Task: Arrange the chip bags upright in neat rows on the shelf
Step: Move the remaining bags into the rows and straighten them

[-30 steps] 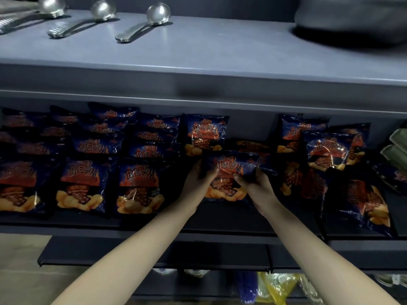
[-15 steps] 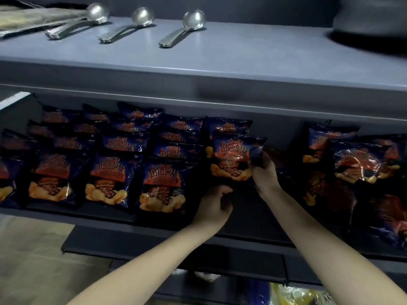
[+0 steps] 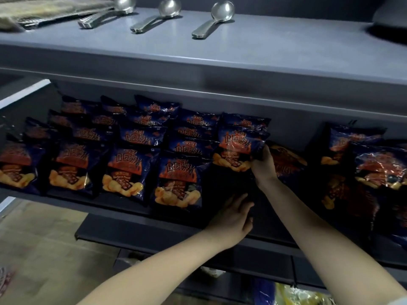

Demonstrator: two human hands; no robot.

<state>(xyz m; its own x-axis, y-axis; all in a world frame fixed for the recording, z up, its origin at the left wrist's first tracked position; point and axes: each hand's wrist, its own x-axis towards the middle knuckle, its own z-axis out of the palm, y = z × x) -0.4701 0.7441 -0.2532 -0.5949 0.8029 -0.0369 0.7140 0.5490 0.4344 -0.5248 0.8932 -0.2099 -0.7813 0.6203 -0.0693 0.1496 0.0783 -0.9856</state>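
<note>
Gripping chip bag (image 3: 239,148) by its right edge with right hand (image 3: 263,164), fingers curled round that edge. Held it upright over middle shelf (image 3: 123,203), just right of the neat rows (image 3: 178,179), in front of that column's rear bag. Could not tell whether its base touched. Had left hand (image 3: 233,216) low over bare shelf front, fingers loose, holding nothing. Saw flat-lying bag (image 3: 286,159) just behind right hand, untidy bags (image 3: 378,166) further right. Noted three metal spoons (image 3: 211,20) on upper shelf (image 3: 242,53).
</note>
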